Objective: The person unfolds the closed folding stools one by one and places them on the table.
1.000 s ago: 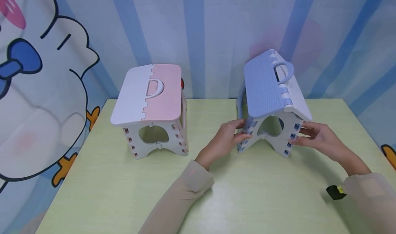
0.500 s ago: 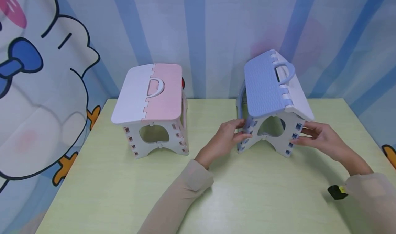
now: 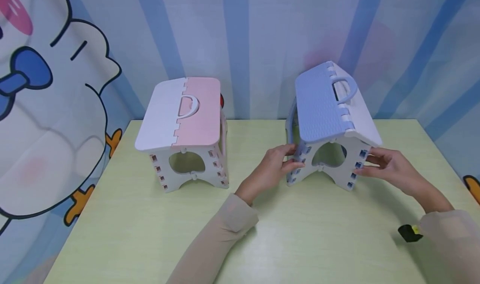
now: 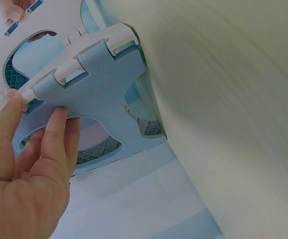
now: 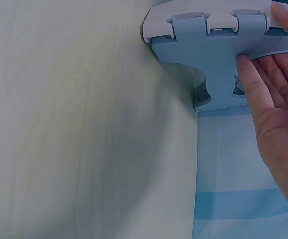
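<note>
A blue-and-white folding step stool (image 3: 322,104) stands at the right of the table, its two-part top bent into a peak like a roof, its handle (image 3: 348,90) at the ridge. My left hand (image 3: 269,169) grips the front edge of its left leg, thumb by the white hinge and fingers at the cutout of the blue panel (image 4: 104,79). At the opposite leg, my right hand (image 3: 393,169) holds the front edge the same way, with its fingers on the blue panel (image 5: 204,47) under the hinge. A pink-and-white folding step stool (image 3: 198,125) stands at the left, its top lying flat.
Both stools are on a pale green table (image 3: 285,238), near its back edge. A striped blue curtain (image 3: 262,46) with a cartoon figure hangs right behind. A small black object with a yellow part (image 3: 410,233) is beside the right sleeve.
The right leg and right half of the blue-and-white stool's top have shifted slightly to the right along with my right hand, and the ridge has dropped a little. My left hand has barely moved.
</note>
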`<state>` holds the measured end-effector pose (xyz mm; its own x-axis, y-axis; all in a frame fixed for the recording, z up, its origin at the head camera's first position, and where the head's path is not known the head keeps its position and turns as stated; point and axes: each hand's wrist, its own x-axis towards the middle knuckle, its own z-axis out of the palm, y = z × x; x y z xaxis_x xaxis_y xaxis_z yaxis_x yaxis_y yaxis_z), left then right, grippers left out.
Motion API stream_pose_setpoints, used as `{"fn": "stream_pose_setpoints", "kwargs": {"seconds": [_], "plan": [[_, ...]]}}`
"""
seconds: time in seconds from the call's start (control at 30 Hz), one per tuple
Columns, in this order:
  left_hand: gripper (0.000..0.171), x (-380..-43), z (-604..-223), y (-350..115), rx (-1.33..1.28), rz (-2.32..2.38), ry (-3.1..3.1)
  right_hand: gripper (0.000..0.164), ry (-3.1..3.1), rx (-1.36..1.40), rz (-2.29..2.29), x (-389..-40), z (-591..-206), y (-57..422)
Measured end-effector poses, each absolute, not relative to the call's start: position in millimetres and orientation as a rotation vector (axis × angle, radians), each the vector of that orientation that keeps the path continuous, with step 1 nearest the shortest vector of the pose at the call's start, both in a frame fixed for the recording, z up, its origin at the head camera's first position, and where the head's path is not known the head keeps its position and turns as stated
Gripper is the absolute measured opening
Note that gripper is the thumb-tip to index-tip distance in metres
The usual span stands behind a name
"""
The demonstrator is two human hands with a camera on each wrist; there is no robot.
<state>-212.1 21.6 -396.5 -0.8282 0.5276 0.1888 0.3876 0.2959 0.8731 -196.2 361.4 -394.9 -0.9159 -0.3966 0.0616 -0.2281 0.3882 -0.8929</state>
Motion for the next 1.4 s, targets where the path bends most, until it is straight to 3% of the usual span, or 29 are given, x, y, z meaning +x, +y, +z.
{"fn": "stream_pose_setpoints", "kwargs": {"seconds": [0.57,1.4], "plan": [[0.049,-210.4,-395.3,18.3,0.832,1.452,2.506,0.056,2.448,-0.593,-1.574,-195.8,-391.7,365.5],[0.053,-210.6,-395.3,16.7,0.834,1.467,2.488,0.06,2.419,-0.6,-1.585,-197.3,-391.2,371.0]]}}
